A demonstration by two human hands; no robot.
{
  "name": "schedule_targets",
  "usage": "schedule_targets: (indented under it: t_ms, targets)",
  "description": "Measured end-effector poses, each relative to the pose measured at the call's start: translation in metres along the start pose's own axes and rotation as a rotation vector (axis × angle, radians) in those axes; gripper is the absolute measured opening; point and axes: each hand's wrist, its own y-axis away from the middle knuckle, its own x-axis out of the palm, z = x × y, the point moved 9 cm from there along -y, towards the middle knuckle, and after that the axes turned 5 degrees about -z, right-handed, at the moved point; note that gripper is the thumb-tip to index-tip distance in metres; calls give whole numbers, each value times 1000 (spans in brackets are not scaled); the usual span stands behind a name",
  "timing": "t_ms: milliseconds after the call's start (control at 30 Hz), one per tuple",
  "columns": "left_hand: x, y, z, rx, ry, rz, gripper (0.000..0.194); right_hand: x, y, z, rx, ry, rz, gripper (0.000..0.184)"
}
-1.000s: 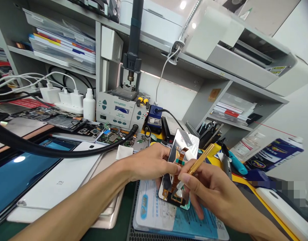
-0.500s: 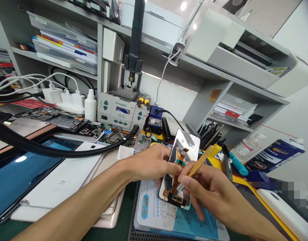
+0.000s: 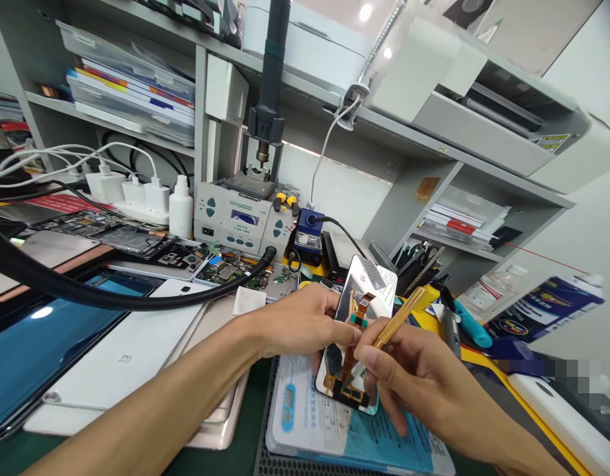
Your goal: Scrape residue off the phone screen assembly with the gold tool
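My left hand (image 3: 298, 324) grips a phone screen (image 3: 384, 294) by its left side, thumb laid across the back. The screen is tilted, its back facing me, with an orange-brown flex cable (image 3: 348, 357) running down the middle to a dark strip at the lower end. In my right hand (image 3: 419, 373) is a slim gold-handled craft knife (image 3: 403, 316), pinched like a pen. Its pointed grey blade reaches the lower end of the flex cable; I cannot tell whether it touches. Beneath the screen lies a blue and white packet (image 3: 329, 433) on a dark perforated mat.
Phone back covers (image 3: 121, 357) and a blue glossy panel (image 3: 17, 363) lie at left under a thick black hose (image 3: 136, 301). A grey soldering station (image 3: 235, 221) and circuit boards (image 3: 235, 268) are behind my hands. At right are tools (image 3: 421, 264) and a white device (image 3: 558, 410).
Almost nothing differs. The view has shifted very slightly; both hands, the screen and the knife keep the same pose.
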Motion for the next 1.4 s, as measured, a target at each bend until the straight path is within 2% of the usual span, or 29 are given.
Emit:
schedule_targets:
  t_ms: [467, 700, 867, 1000, 1100, 1200, 1400]
  targets:
    - [0, 2, -1, -1, 7, 5, 9, -1, 0, -1, -2, 5, -22, 38]
    - [-1, 1, 0, -10, 68, -16, 8, -3, 1, 0, -18, -74, -16, 34]
    - [-9, 3, 5, -20, 187, -96, 14, -12, 6, -3, -41, -245, -125, 36]
    - [-19, 7, 8, -16, 251, -213, 27, -20, 12, -10, -58, -472, -271, 37]
    - [-21, 11, 4, -6, 282, -290, 34, -25, 16, -17, -32, -523, -376, 38]
    - [-18, 14, -1, 9, 332, -350, 34, -25, 17, -19, -22, -555, -415, 40]
    - [-6, 18, -3, 0, 382, -379, 31, -26, 20, -20, -46, -551, -443, 40]
